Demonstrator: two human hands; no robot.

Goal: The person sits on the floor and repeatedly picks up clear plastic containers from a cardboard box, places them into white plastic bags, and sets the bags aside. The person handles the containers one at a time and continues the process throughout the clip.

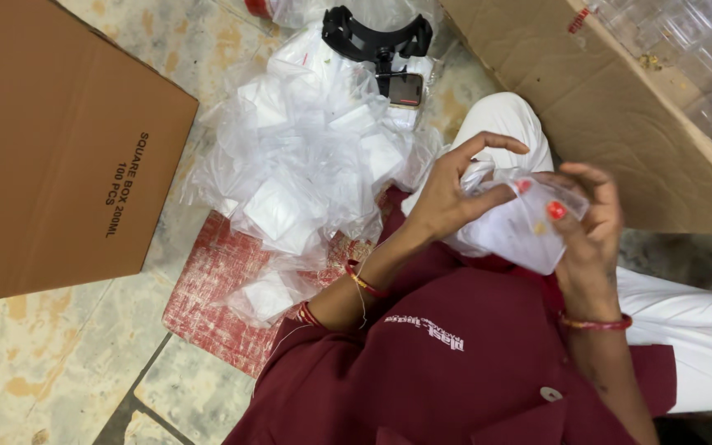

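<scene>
Left hand [455, 194], right hand [587, 222]: each grip pinched on crinkly clear plastic pouch [521, 231]; glossy pouch heap [306, 165] beside

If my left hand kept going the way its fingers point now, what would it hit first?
The left hand points right, so it would likely press into the clear plastic bag it already pinches, then the right hand just behind; depth is uncertain.
</scene>
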